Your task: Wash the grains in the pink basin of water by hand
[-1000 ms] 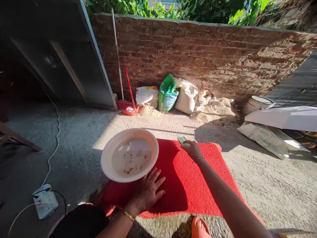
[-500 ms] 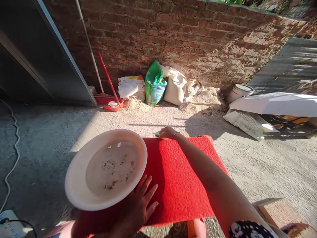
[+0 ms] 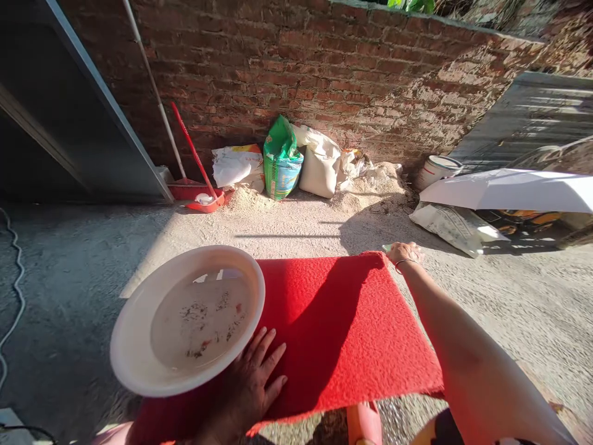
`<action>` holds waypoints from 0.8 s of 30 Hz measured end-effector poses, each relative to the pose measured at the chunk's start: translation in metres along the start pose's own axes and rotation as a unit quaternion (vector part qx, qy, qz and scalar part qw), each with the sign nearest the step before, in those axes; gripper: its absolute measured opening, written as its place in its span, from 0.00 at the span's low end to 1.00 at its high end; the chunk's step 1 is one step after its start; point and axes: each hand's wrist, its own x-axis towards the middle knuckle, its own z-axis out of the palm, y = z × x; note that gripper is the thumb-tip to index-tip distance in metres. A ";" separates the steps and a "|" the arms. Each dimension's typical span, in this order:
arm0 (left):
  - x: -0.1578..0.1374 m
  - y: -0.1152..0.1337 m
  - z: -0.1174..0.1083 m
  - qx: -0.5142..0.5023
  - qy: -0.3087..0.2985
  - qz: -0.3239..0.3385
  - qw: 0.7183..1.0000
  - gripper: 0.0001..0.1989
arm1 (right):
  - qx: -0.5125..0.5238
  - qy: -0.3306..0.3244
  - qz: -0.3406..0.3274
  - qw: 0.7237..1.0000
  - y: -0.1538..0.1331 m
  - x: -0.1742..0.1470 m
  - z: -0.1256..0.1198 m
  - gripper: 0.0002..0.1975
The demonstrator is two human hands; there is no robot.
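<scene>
My left hand (image 3: 257, 377) lies flat with fingers spread on a red fuzzy cloth (image 3: 319, 309), close against the rim of a white plastic basin (image 3: 139, 364). The basin holds shallow water with dark specks and a few reddish bits in it. Past the cloth's far right corner is my right hand (image 3: 406, 252), its fingers closed on a small pale green object (image 3: 386, 248). Only an edge of that object shows, so its kind cannot be made out. A thin bracelet circles the right wrist.
Against the brick wall stand a green sack (image 3: 281, 161), a white sack (image 3: 320, 164) and a red dustpan (image 3: 204, 204). A lidded bucket (image 3: 440, 170) and a white sheet (image 3: 509, 190) are at right. A cable (image 3: 18, 278) runs along the left floor.
My right hand has swept from the cloth's far edge near the basin rightward, past its far right corner, still closed on the pale green object. My left hand stays on the cloth.
</scene>
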 end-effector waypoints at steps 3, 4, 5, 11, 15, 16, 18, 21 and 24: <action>0.002 0.004 -0.005 -0.011 -0.009 -0.020 1.000 0.25 | -0.042 0.018 0.064 0.997 -0.028 -0.026 0.017 0.16; 0.003 0.005 -0.005 -0.016 -0.011 -0.026 0.999 0.25 | -0.037 0.003 0.049 0.998 -0.043 -0.039 0.029 0.17; 0.003 0.006 -0.006 -0.021 -0.011 -0.030 0.999 0.25 | -0.022 -0.012 0.021 0.999 -0.061 -0.055 0.044 0.18; 0.002 0.004 -0.002 -0.039 -0.008 -0.043 0.998 0.24 | 0.085 -0.137 -0.251 0.954 -0.174 -0.172 0.143 0.15; 0.003 0.002 0.001 -0.033 -0.005 -0.032 0.999 0.24 | 0.046 -0.149 -0.313 0.937 -0.184 -0.191 0.156 0.14; 0.003 0.001 0.001 -0.034 -0.002 -0.028 0.999 0.23 | 0.034 -0.142 -0.310 0.940 -0.174 -0.183 0.149 0.14; 0.003 0.001 0.001 -0.038 0.003 -0.027 0.999 0.23 | 0.012 -0.118 -0.278 0.953 -0.138 -0.158 0.128 0.14; 0.003 0.001 0.002 -0.036 0.009 -0.034 0.999 0.23 | -0.023 -0.051 -0.163 0.985 -0.064 -0.115 0.079 0.15; 0.004 0.001 0.002 -0.032 0.021 -0.031 0.999 0.22 | -0.042 0.005 -0.024 0.999 0.014 -0.091 0.023 0.16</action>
